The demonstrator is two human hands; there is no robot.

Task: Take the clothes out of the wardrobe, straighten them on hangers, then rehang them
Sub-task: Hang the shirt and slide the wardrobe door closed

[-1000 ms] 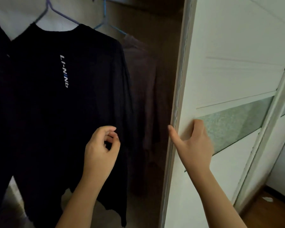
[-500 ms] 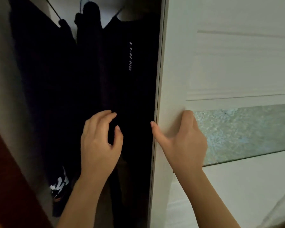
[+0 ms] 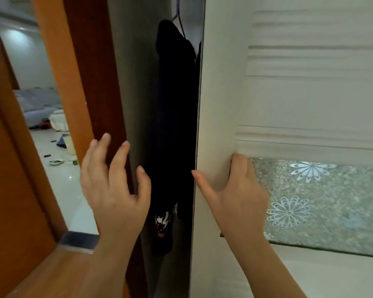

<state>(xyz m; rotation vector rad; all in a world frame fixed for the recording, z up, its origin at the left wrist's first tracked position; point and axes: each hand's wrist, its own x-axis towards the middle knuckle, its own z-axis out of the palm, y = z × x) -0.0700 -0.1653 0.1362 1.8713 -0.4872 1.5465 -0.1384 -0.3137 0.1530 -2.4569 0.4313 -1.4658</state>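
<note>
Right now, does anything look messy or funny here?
Yes. On the floor at far left, small things lie scattered: a dish, a blue item and dark bits. The clothes hang bunched up in the narrow gap beside the door. Nothing looks broken or spilled.

Single head-worn wide-angle camera stood very close to white wardrobe door, facing forward and slightly down toward door's left edge. Door filled frame from centre rightward. Narrow gap with dark clothes sat just left of door edge; wooden door frame further left. Forearms entered from bottom: left hand left of door, right hand on door.
</note>
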